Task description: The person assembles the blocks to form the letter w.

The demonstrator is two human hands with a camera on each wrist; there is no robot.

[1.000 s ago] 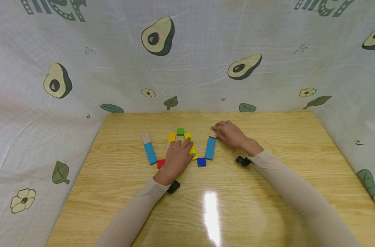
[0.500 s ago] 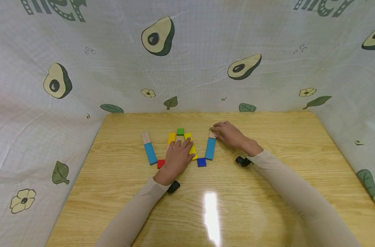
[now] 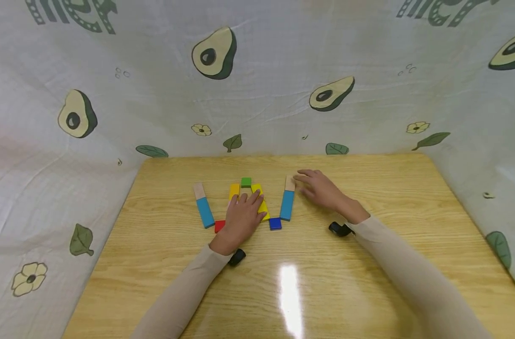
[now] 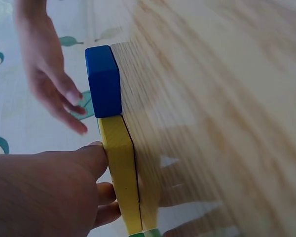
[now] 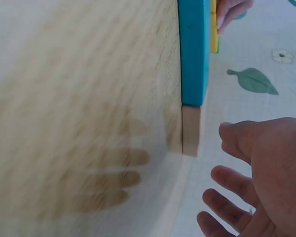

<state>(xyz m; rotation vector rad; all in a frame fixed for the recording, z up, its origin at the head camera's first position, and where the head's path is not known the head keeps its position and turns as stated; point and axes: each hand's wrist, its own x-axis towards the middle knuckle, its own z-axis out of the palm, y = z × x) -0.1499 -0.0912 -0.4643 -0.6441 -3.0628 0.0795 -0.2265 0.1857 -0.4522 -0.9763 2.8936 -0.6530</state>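
Note:
My left hand lies over the middle of a row of coloured blocks, its thumb and fingertips touching the long yellow block. Beneath it, an orange-yellow block and a pinkish one are partly covered. Beside the plain wooden block, my right hand holds nothing; in the right wrist view its fingers are spread, a small gap away from that block. The wooden block meets the end of a light blue block, whose near end adjoins a dark blue block.
At the left, another plain block and light blue block slant down to a red block. A green block sits at the top middle. A patterned cloth stands behind the wooden table.
My right hand has let go of the plain wooden block and drawn slightly right, its fingers loosening. The left hand stays on the blocks. The head view has shifted a little.

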